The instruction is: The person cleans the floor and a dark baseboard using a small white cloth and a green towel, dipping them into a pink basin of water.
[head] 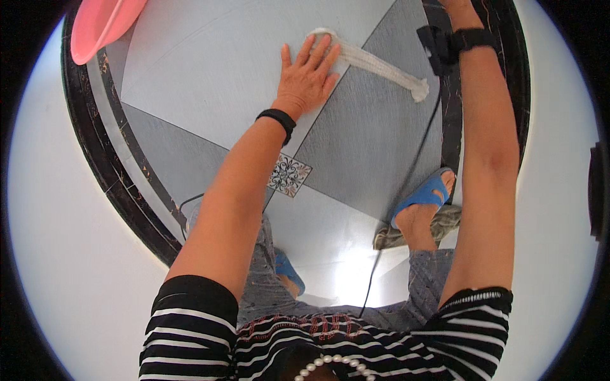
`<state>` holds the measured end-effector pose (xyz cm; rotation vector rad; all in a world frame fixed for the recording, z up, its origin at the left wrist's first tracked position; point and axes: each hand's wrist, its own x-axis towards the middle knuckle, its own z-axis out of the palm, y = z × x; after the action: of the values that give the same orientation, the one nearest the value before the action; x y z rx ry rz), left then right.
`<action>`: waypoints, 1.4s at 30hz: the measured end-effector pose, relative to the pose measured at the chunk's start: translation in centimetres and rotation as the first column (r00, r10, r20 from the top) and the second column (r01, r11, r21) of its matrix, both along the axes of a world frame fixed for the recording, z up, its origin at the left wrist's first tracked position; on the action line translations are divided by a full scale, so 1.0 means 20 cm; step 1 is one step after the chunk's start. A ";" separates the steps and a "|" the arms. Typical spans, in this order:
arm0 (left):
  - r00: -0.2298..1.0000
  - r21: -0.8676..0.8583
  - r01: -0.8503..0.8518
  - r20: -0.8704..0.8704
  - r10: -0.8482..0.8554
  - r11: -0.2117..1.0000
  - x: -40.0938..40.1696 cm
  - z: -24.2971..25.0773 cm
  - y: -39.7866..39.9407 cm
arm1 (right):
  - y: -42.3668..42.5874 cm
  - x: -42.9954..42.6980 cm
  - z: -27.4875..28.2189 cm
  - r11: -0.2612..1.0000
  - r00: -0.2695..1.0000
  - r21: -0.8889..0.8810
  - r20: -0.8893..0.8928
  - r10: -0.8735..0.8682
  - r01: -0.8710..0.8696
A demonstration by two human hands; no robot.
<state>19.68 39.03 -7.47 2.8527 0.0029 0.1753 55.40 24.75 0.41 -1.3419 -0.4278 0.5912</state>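
Observation:
My left hand [307, 78] is spread palm down over the grey tiled floor [190, 71]. Its fingertips lie on one end of a long, narrow white cloth [376, 64], and part of that end is hidden beneath them. From there the cloth stretches to the right across a darker tile, finishing in a bunched tip. A black band [279, 121] circles my left wrist. My right hand [460, 12] is cut off by the top edge, with only its base near the wrist showing; its fingers are out of view. A black strap with a small device [436, 50] is on that wrist.
A pink plastic basin or scoop [105, 31] stands at the upper left. Dark marble-patterned skirting [109, 157] runs along both walls. A black cable [419, 147] crosses the floor by my blue slipper [421, 195]. Under that slipper lies a camouflage-patterned cloth [448, 221].

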 end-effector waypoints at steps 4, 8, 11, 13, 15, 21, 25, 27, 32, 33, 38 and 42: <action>0.998 0.045 -0.007 -0.056 0.009 0.999 -0.05 0.00 0.07 | -0.07 -0.78 -0.01 0.267 0.709 -0.924 0.381 0.594 0.273; 0.993 0.089 -0.034 -0.106 0.043 0.995 -0.05 0.01 0.06 | -0.42 -1.47 -0.19 0.520 0.652 -0.726 0.665 0.364 0.450; 0.993 0.090 -0.027 -0.110 0.037 0.996 -0.03 0.01 0.05 | -0.43 -1.58 -0.23 0.465 0.642 -0.740 0.663 0.385 0.485; 0.992 0.115 -0.022 -0.120 0.036 0.993 -0.03 0.02 0.04 | -0.45 -1.60 -0.26 0.480 0.653 -0.732 0.667 0.360 0.483; 0.998 0.119 -0.016 -0.056 0.023 0.993 -0.03 0.01 0.04 | -0.48 -1.59 -0.28 0.451 0.666 -0.758 0.641 0.382 0.471; 1.000 0.091 0.012 -0.010 -0.012 0.996 -0.01 -0.03 0.03 | -0.63 -1.50 -0.20 0.548 0.731 -0.768 0.576 0.364 0.332; 1.000 0.123 0.028 0.002 -0.028 0.992 0.00 0.08 0.09 | -0.75 -1.70 0.04 0.112 0.423 -0.958 -0.010 0.906 -0.263; 0.999 0.109 0.026 -0.040 -0.021 0.994 -0.01 0.10 0.04 | -0.92 -2.07 0.04 0.146 0.198 -0.898 0.067 0.978 -0.415; 0.998 0.030 -0.030 -0.053 0.032 0.999 0.06 0.09 0.04 | -0.77 -2.37 0.03 -0.602 -0.432 -0.791 -0.506 0.746 -0.112; 1.000 -0.020 -0.026 -0.017 0.026 0.999 0.03 0.07 0.02 | -0.78 -2.42 0.00 -0.638 -0.525 -0.767 -0.514 0.679 -0.074; 0.998 -0.057 -0.053 -0.032 0.051 0.997 -0.01 0.08 0.05 | -0.92 -2.76 -0.20 -0.784 -0.661 -0.604 -0.648 0.379 0.143; 0.999 -0.046 -0.037 0.031 0.039 0.998 0.01 0.06 0.05 | -1.00 -2.66 -0.22 -0.664 -0.522 -0.687 -0.466 0.715 -0.296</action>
<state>19.93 40.04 -6.18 2.8052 0.0543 0.2260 2.27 4.71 -4.09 -1.4545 -2.5557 2.2826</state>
